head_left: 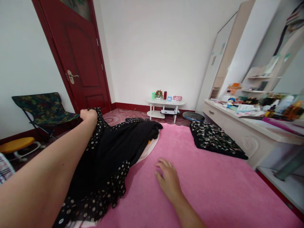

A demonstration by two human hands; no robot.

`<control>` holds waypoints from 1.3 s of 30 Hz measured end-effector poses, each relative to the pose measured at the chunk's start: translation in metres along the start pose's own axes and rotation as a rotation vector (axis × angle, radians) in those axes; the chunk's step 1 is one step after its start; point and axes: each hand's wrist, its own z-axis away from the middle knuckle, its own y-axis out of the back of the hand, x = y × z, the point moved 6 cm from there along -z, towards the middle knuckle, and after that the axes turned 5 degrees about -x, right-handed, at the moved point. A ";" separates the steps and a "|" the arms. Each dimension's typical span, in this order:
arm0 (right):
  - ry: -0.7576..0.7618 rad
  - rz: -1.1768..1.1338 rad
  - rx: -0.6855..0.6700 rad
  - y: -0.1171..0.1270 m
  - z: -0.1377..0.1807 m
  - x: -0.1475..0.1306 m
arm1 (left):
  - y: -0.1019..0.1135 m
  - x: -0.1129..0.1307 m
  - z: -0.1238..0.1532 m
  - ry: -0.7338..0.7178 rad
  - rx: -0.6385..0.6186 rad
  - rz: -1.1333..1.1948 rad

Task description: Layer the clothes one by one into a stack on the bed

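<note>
Item: black sheer dress with white dotted trim [111, 158], heaped on left half of pink plush bed cover [213, 190].
Your left hand [88, 115]: grip fisted on dress's far end, raised near bed's far left edge.
Long axis: runs from that fist back toward you, along your left forearm.
Your right hand [167, 179]: grip spread flat on bare cover, just right of dress hem, not touching fabric.
Nearer hand: left, already pinching cloth.

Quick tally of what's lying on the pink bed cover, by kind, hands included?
Black polka-dot garment, gripped by the left hand: 1
Folded black floral cloth: 1
Hands: 2, left hand and right hand flat on the pink bed cover
Total: 4
</note>
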 end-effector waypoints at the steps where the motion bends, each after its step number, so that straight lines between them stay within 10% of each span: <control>1: 0.000 -0.001 0.002 0.000 0.000 0.000 | 0.004 0.004 -0.008 0.035 0.029 -0.017; 5: -0.003 -0.003 -0.001 -0.001 0.000 0.002 | -0.017 0.039 -0.030 0.008 0.000 -0.053; 13: 0.003 -0.032 -0.002 0.002 -0.002 0.000 | -0.155 0.079 -0.005 -0.258 -0.638 -0.091; 28: 0.058 -0.018 0.018 -0.002 -0.001 0.003 | -0.024 -0.015 0.116 -0.097 -0.290 -0.093; 34: 0.068 -0.025 0.017 -0.003 0.000 0.005 | -0.041 -0.078 0.103 0.083 -0.370 -0.054; 39: 0.075 -0.032 0.032 -0.003 -0.001 0.005 | -0.053 -0.084 0.111 0.087 -0.443 -0.119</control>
